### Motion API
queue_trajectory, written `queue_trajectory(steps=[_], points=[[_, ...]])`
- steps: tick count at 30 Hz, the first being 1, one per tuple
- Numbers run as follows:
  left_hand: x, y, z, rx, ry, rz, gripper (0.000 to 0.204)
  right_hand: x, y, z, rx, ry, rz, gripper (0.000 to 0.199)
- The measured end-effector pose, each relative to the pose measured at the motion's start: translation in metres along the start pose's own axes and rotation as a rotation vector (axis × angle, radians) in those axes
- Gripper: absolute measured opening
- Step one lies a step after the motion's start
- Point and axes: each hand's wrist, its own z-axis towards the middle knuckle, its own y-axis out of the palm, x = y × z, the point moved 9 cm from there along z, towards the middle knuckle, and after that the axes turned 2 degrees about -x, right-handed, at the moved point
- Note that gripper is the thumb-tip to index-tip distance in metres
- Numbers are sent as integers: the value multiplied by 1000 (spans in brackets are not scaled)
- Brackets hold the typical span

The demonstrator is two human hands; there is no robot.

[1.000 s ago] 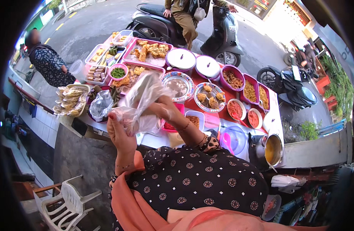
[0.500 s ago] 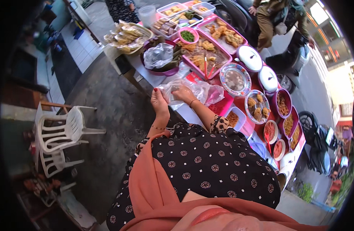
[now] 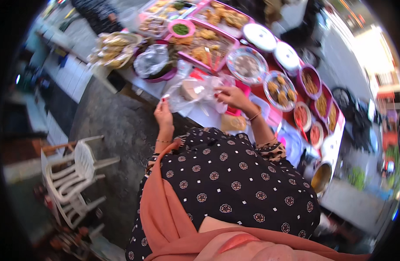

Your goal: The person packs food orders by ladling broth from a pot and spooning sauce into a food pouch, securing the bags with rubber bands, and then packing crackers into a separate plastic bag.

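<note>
Fingers of the left hand [image 3: 164, 114] pinched on the near edge of a crumpled clear plastic bag [image 3: 189, 92]; right hand [image 3: 231, 96] curled onto its far side. Half a second ago the bag sat bunched between both hands; now spread wider over the white table edge [image 3: 200, 116], beside long pink food trays [image 3: 207, 43] and round covered bowls [image 3: 247, 64].

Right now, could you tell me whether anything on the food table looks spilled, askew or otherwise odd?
Nothing stands out. Both hands, left hand and right hand, hold a clear plastic bag over the table. The pink trays and bowls sit upright with no visible spill.
</note>
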Motion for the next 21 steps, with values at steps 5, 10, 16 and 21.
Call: queue_trajectory(steps=[5, 10, 16, 21], points=[[1, 15, 8, -89, -64, -59, 26, 28, -113, -136, 456, 265, -738, 28], [7, 35, 8, -193, -116, 59, 28, 88, -59, -195, 376, 456, -557, 32], [-9, 27, 15, -173, -112, 47, 19, 187, -5, -159, 721, 396, -432, 45], [5, 44, 3, -243, -149, -60, 22, 268, -15, -168, 936, 462, 300, 26]])
